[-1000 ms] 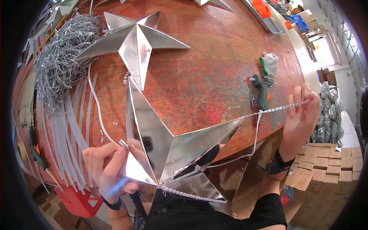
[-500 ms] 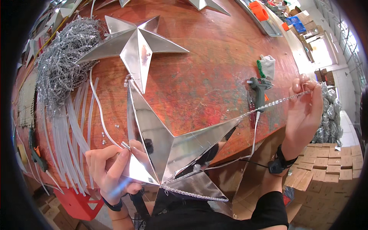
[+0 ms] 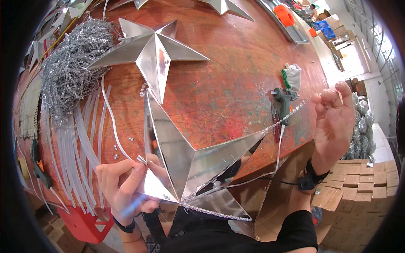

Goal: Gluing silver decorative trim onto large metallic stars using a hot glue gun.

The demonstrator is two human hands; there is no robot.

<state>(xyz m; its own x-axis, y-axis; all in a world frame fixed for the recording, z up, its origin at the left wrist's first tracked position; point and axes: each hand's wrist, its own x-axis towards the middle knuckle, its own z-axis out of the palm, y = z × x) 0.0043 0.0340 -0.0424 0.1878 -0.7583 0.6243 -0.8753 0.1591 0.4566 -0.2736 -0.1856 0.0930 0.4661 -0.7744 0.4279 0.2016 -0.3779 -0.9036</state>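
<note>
- My left fingers (image 3: 134,176) are closed on the left point of the silver star (image 3: 185,173), covering part of it.
- The star is before me at the table's (image 3: 236,97) near edge, its underside hidden.
- My right fingers (image 3: 332,98) are half-curled; the glittery strand (image 3: 291,113) blurs beside them, so I can't tell whether they grip it.
- Stars beyond (image 3: 228,7) are cut off.

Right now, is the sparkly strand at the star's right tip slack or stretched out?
Stretched out: the silver strand runs almost straight from the tip of the silver star toward the right hand.
</note>
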